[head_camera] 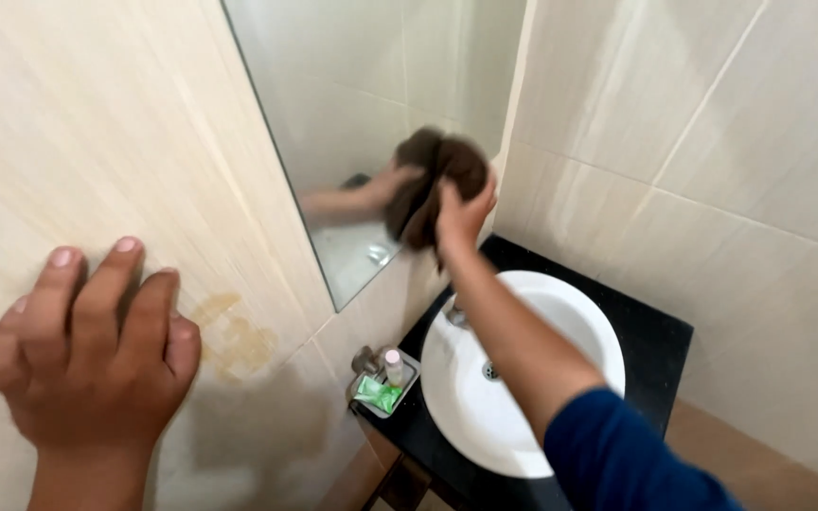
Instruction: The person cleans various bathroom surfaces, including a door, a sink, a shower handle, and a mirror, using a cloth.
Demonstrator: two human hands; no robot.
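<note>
Head view: right hand (463, 216) clenches a brown cloth (447, 175) against the mirror (352, 104); left hand (97, 345), empty and spread, braces on wall tile (97, 123) and might slip.

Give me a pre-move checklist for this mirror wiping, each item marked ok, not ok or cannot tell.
1. Right hand grips the brown cloth: ok.
2. Cloth pressed against the mirror near its lower corner: ok.
3. Left hand braced flat on the tiled wall: ok.
4. Wall free of marks: not ok, a yellowish stain sits beside the left hand.
5. Small tray of toiletries out of the arm's way, beside the white basin: ok.
6. Mirror fully clean: cannot tell.
</note>
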